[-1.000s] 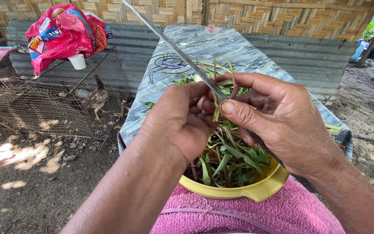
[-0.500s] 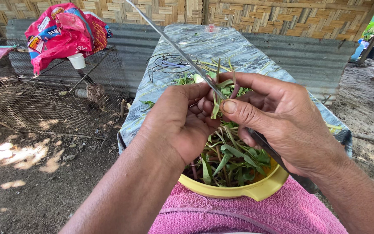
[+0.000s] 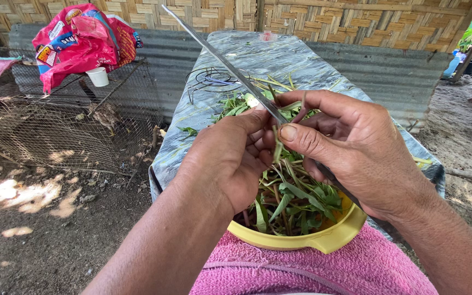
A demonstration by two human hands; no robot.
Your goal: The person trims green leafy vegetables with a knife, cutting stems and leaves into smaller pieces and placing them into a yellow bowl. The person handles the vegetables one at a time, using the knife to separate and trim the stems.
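Observation:
My right hand (image 3: 356, 147) grips a long thin knife (image 3: 219, 57) whose blade points up and to the left. My left hand (image 3: 230, 158) pinches a green stem (image 3: 277, 146) against the blade, just under my right thumb. Both hands hover over a yellow bowl (image 3: 323, 237) filled with cut green stems and leaves (image 3: 293, 202). The bowl rests on a pink towel (image 3: 323, 270) on my lap. Loose greens (image 3: 236, 104) lie on the table behind my hands.
A cloth-covered table (image 3: 279, 60) stretches ahead with a wire ring (image 3: 211, 76) on it. At the left, a wire cage (image 3: 55, 125) carries a red plastic bag (image 3: 83, 38) and a white cup (image 3: 98, 76). Woven bamboo wall (image 3: 356, 22) behind, dirt ground (image 3: 55, 218) around.
The hands stay at the same place over the bowl. The fingers have shifted slightly on the stem at the blade.

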